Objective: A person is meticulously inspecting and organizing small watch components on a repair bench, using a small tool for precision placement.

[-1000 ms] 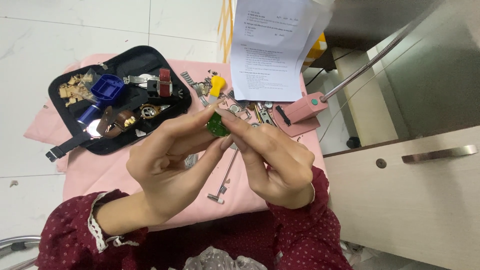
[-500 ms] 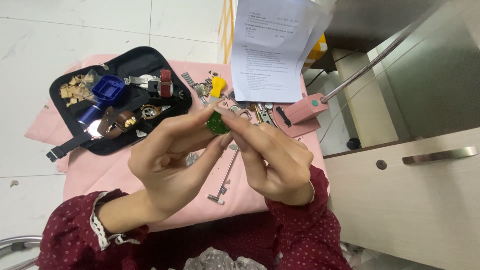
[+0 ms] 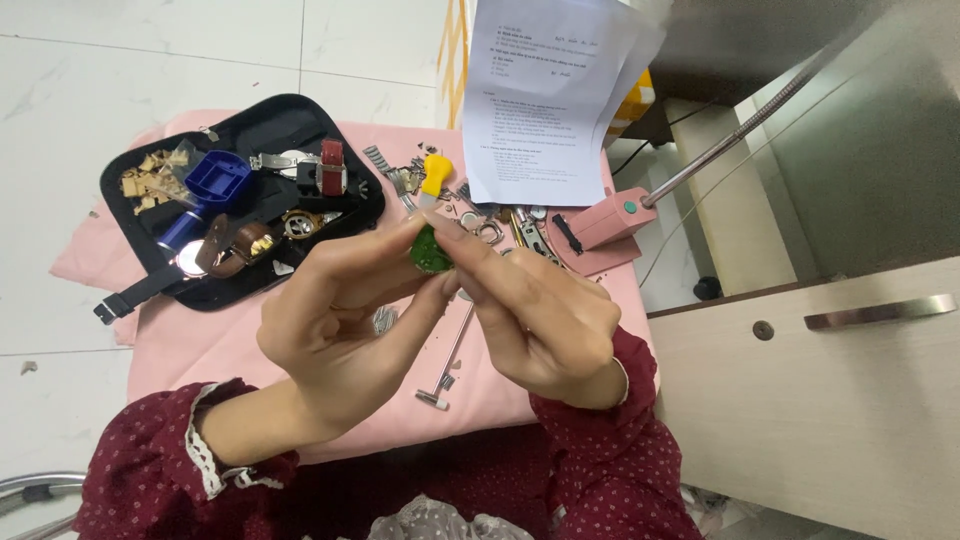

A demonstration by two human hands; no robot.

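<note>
My left hand (image 3: 340, 320) and my right hand (image 3: 535, 315) meet in front of me, both pinching a small green object (image 3: 430, 250) between their fingertips. They are raised above a pink cloth (image 3: 250, 350) spread on the floor. A thin metal rod tool (image 3: 447, 362) lies on the cloth just below my hands. Both wrists wear dark red dotted sleeves.
A black open case (image 3: 250, 130) at the left holds a blue tool (image 3: 215, 185), watch straps and small parts. A yellow-handled tool (image 3: 434, 175), metal bits, a pink lamp base (image 3: 610, 218) and a printed paper sheet (image 3: 545, 100) lie behind. A wooden drawer unit (image 3: 820, 400) stands at the right.
My hands have stayed together on the green object, with only slight finger shifts.
</note>
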